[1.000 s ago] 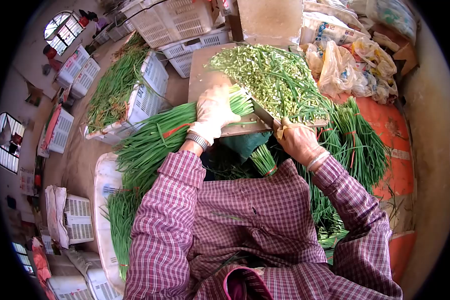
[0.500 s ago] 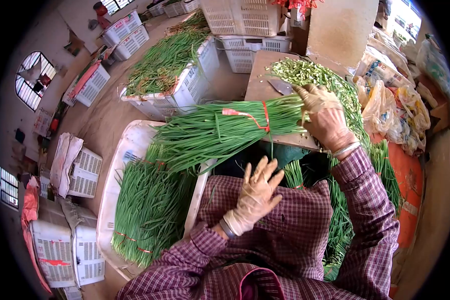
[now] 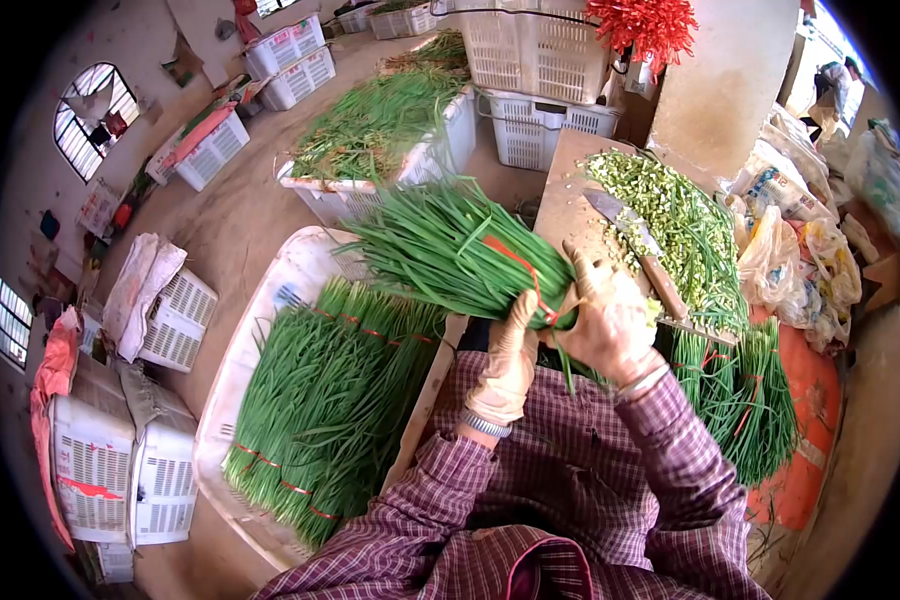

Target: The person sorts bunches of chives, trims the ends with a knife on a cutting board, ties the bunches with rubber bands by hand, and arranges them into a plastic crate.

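While both hands close around the cut end of a bundle of green chives [image 3: 450,255], the left hand [image 3: 510,350], in a pale glove, wraps the stalks from below and the right hand [image 3: 605,320] clamps them from the other side, so the two hands sit almost touching with the bundle gripped between them. A red band [image 3: 515,262] ties the bundle just ahead of the fingers, and the leafy tips fan out away from the hands toward the upper left, lifted clear of the surfaces beneath. Just beyond the right hand lies a wooden cutting board [image 3: 565,200] serving as the table, with a cleaver [image 3: 635,245] resting flat on it, its handle pointing back toward the right wrist and untouched by either hand. Past the cleaver, further from the hands, a heap of chopped green trimmings [image 3: 685,225] covers the board's far side. Below and to the left of the left hand, a white tray [image 3: 240,350] holds several more tied chive bunches [image 3: 325,410] laid side by side. To the right of the right forearm, other tied bunches [image 3: 760,400] lie near an orange surface. Beyond the lifted tips stands a white crate [image 3: 425,160] heaped with loose greens. Both sleeves are plaid.
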A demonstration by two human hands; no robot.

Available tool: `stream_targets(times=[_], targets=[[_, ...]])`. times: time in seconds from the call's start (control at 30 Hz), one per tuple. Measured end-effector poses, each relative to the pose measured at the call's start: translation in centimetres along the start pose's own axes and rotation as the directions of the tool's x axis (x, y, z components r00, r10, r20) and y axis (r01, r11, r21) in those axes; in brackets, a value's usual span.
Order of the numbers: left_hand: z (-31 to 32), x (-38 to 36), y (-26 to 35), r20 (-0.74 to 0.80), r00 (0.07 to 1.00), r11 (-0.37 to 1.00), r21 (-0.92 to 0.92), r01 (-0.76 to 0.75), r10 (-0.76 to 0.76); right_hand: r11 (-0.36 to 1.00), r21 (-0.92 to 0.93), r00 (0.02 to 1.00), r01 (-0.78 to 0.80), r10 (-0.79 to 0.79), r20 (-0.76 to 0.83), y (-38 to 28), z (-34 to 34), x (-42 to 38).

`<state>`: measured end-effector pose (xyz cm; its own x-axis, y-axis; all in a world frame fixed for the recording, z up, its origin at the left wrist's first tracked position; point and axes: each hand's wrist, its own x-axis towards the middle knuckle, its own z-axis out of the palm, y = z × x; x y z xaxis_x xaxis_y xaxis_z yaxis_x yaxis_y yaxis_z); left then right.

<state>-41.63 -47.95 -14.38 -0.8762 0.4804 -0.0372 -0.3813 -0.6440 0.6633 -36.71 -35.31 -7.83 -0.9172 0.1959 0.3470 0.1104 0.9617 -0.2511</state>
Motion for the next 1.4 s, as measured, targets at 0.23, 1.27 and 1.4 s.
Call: stream_targets(times=[0.23,1.27,1.4], targets=[[-3.5,-2.7,4.4,-0.060,0.996,0.996,-0.054,-0.065,0.062,0.904,0.404,0.988,0.140,-0.103,-0.111,-3.0,-4.4,-6.1],[-2.5,-11.0,8.4,0.151,0.988,0.944,0.322,-0.074,0.026,0.933,-0.079,0.861,0.350,-0.354,-0.366,-2.9,-7.3,-4.0],[-1.9,-11.6,8.5,0.103,0.994,0.918,0.391,-0.074,0.036,0.955,0.006,0.783,0.298,-0.241,-0.574,-1.8,-8.4,-3.7]])
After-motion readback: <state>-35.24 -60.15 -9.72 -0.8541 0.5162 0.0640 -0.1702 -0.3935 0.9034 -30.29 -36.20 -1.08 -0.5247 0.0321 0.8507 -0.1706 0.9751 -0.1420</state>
